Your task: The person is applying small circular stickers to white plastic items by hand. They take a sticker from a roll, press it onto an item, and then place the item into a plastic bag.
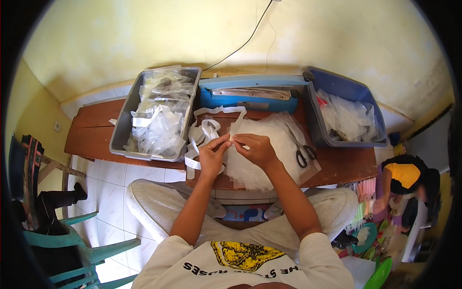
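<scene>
Above a stack of clear plastic sheets point(255, 166), my two hands meet fingertip to fingertip. My left hand point(214, 153) is closed in a pinch, and my right hand point(255, 148) pinches from the other side. Between them is the end of a white strip point(237, 124), which looks like flat ribbon or elastic; the exact part in the fingers is mostly hidden. Loose loops of the strip lie left of the stack, beside my left hand. Black-handled scissors point(302, 153) rest on the sheets to the right of my right hand.
A grey bin point(115, 137) of plastic pieces stands at the left, a blue bin point(351, 143) at the right. Behind the stack is a blue paper cutter point(255, 82). Green chairs point(91, 253) stand lower left. Another person point(404, 174) is at the far right.
</scene>
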`<state>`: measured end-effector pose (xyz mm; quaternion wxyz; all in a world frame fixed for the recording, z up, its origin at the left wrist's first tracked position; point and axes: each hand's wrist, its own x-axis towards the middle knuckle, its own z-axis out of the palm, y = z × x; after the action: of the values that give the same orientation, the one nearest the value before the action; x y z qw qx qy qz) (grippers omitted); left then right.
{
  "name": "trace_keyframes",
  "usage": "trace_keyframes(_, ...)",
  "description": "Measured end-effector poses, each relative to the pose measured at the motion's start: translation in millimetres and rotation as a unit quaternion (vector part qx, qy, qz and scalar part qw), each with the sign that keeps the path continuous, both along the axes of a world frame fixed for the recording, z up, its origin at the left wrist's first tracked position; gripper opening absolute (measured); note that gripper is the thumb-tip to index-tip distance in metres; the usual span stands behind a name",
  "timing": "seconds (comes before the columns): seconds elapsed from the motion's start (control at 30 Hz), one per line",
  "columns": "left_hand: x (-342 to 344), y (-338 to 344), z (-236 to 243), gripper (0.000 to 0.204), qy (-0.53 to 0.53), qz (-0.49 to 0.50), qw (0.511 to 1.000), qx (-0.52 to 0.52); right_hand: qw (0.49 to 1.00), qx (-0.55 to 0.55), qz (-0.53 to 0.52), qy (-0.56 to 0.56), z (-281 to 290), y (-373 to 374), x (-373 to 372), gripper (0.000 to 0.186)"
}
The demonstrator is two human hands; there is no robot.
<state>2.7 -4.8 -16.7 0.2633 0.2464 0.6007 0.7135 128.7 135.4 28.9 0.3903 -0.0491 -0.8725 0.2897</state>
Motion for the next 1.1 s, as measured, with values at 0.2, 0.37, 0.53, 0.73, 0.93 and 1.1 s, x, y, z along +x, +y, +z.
trace_keyframes(0.2, -2.5, 1.0, -5.5, 0.031, 0.022, 0.003, 1.0, -0.022, 0.999, -0.035, -0.002, -0.012, -5.8, -2.1, -1.2, 0.015)
trace_keyframes(0.37, -6.7, -0.2, -14.1, 0.03, -0.03, 0.001, 0.999, -0.018, 1.0, -0.021, -0.012, -0.019, -4.5, -5.1, -3.8, 0.015)
trace_keyframes(0.53, -4.2, 1.0, -10.5, 0.031, -0.043, -0.001, 0.999, -0.019, 0.999, -0.031, -0.008, -0.033, -7.4, -1.1, -1.2, 0.014)
trace_keyframes(0.73, -4.4, -0.3, -2.1, 0.03, -0.008, 0.019, 0.999, -0.037, 0.999, -0.039, 0.01, -0.032, 0.4, 1.3, 1.7, 0.018)
trace_keyframes(0.93, -3.1, -1.4, 5.5, 0.031, -0.005, 0.021, 0.999, -0.028, 0.999, 0.008, -0.023, -0.028, -1.6, 3.0, 0.1, 0.016)
trace_keyframes(1.1, -3.5, -2.7, 0.7, 0.03, 0.0, 0.047, 0.998, -0.039, 0.998, 0.055, -0.042, -0.01, -1.2, -0.6, -5.6, 0.01)
